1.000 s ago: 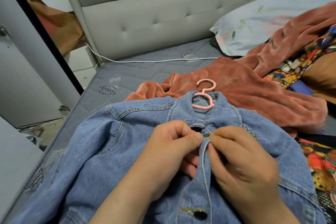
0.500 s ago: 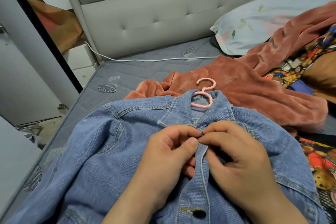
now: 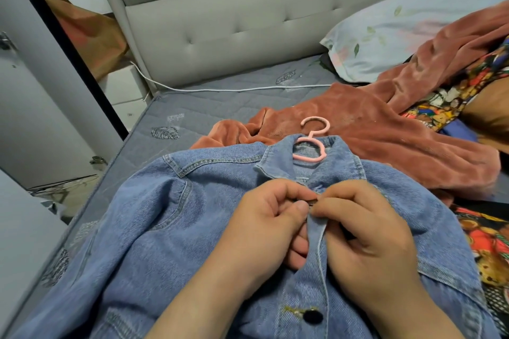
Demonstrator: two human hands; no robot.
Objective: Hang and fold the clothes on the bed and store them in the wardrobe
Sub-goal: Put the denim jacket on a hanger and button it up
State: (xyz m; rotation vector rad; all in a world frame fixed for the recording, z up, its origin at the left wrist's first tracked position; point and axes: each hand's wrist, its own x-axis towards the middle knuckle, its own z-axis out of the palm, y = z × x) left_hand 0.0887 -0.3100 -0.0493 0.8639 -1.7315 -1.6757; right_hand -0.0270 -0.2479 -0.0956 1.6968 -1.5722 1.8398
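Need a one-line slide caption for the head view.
Left hand and right hand pinch the front edges of a blue denim jacket on a pink plastic hanger.

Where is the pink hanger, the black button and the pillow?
pink hanger [image 3: 311,137], head view, on its neck just below the hook.
black button [image 3: 312,316], head view, on the middle of the button.
pillow [image 3: 399,22], head view, on its leafy cover.
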